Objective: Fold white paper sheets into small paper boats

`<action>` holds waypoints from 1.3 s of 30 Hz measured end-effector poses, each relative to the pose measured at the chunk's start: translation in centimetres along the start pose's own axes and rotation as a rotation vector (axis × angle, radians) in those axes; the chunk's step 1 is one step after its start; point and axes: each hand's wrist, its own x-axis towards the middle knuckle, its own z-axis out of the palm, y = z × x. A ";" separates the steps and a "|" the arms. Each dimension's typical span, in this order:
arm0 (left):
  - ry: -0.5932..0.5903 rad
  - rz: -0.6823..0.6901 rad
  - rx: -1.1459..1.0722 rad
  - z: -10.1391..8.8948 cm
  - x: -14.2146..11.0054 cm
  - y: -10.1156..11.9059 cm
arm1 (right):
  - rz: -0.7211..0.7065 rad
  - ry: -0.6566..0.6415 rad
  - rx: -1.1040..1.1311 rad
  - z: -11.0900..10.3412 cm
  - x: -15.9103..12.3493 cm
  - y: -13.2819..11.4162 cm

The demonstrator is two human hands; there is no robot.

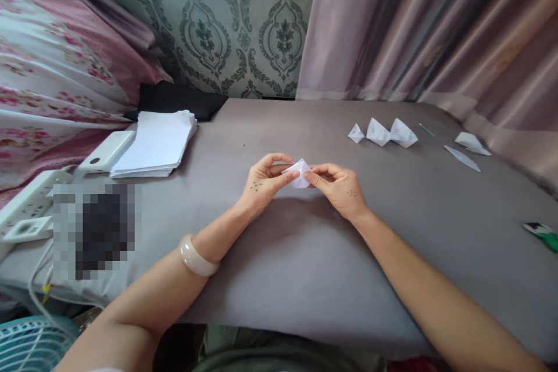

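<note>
A small white folded paper piece (300, 170), pointed at the top, is held up above the table between my two hands. My left hand (267, 179) pinches its left side between thumb and fingers. On the right side, my right hand (337, 185) grips it the same way, thumb on the near face. My fingertips behind the paper are partly hidden. Farther back to the right stand a small folded paper shape (356, 134) and two larger ones, a left one (378, 132) and a right one (403, 133).
A stack of white paper (150, 142) lies at the left beside power strips (37, 192) and a blurred dark patch (107, 229). Other paper pieces (462, 158) and a thin stick (426, 129) lie at the right. A green packet (543, 235) sits at the right edge. Curtains (414, 23) hang behind.
</note>
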 end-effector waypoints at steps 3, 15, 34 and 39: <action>0.012 -0.036 -0.005 0.0 -0.1 0.0 | -0.031 0.014 0.034 0.1 0.0 0.1; -0.004 -0.367 -0.035 -0.4 0.4 -0.2 | 0.231 -0.145 0.132 0.5 -0.6 -0.2; 0.063 -0.463 -0.068 -0.2 0.3 0.0 | 0.640 -0.218 0.220 0.8 -1.3 -1.8; -0.016 -0.423 -0.069 -0.4 0.0 0.0 | 0.683 -0.142 0.321 0.5 -1.2 -2.3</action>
